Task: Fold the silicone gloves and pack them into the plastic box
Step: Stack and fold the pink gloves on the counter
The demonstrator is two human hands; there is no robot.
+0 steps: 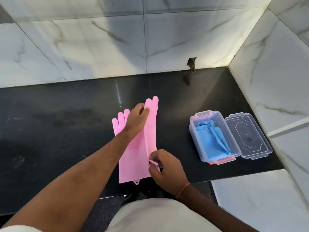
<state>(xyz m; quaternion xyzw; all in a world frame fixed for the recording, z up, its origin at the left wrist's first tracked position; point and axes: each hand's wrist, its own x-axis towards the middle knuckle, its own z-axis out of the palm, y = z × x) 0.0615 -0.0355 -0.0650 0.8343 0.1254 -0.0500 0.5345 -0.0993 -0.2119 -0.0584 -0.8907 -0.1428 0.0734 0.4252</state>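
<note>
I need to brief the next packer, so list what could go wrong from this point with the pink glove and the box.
1. The left hand and right hand grip only the pink silicone glove's right edge, mid-fold; the springy sheet may flop open.
2. The clear plastic box already holds a folded blue glove, so a loose pink fold might not fit.
3. The lid lies near the black counter's right edge and could be knocked off.

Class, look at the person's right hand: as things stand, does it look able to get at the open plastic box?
Probably yes, once freed. The plastic box sits open on the right hand's side, with bare black counter between them and the lid lying beyond it. For now that hand pinches the pink glove's edge.
</note>
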